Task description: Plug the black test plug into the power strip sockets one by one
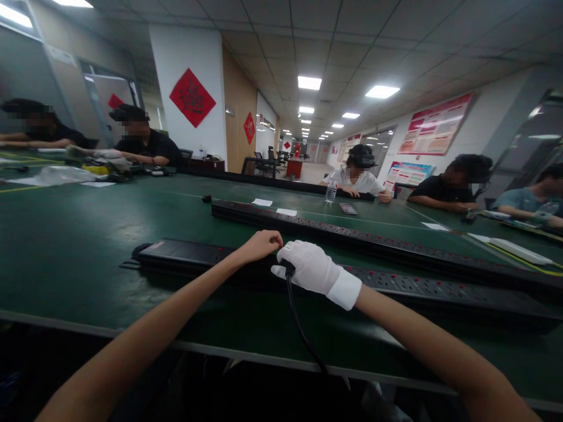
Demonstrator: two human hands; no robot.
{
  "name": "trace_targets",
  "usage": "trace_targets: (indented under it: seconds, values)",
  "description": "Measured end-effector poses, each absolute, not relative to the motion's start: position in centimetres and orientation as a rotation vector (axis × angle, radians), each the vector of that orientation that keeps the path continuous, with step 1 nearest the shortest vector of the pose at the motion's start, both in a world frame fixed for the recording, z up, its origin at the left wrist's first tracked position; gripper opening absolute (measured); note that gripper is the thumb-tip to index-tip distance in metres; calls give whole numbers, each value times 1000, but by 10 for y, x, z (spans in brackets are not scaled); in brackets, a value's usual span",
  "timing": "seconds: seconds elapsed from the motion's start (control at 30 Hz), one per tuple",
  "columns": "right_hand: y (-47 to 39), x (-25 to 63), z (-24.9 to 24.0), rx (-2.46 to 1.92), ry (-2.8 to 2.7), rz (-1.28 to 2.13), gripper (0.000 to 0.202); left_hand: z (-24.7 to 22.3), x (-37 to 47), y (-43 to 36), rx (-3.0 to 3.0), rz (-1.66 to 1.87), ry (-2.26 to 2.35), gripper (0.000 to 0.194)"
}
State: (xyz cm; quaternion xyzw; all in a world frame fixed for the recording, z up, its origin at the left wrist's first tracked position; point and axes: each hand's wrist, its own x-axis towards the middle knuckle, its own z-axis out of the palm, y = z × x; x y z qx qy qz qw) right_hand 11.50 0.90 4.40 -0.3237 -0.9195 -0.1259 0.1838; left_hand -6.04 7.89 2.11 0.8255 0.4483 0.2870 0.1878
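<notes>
My right hand (308, 265), in a white dotted glove, is closed around a black plug (288, 268). The plug's black cable (295, 316) hangs down over the table's front edge. Just left of it is my bare left hand (263, 245), its fingers curled in towards the gloved fingertips; what they pinch, if anything, is hidden. Both hands are over a long black power strip (396, 283) with red switches and a row of sockets. Behind it lies a second long black power strip (334, 230), roughly parallel.
The green table (79, 246) has white paper slips (285, 212) and a water bottle (331, 190) on it. Several people in headsets sit around it. A plastic bag (65, 174) lies at the left, and a white strip (521, 251) at the right.
</notes>
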Motion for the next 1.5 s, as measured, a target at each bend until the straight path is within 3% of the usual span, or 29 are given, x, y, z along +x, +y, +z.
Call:
trace_targets:
  seconds: [0.3, 0.7, 1.03, 1.5]
  values:
    - [17, 108, 43, -948, -2609, -592, 32, 23, -59, 77, 2413, 858, 1275, 28]
    - [14, 118, 41, -973, -2556, -636, 32, 31, -57, 50, 2781, 997, 1505, 21]
    - [0, 168, 43, -1013, -2510, -496, 27, 26, -51, 44, 2728, 1078, 1252, 23]
    - [-10, 187, 43, -1003, -2490, -441, 25, 33, -47, 42, 2405, 671, 716, 24]
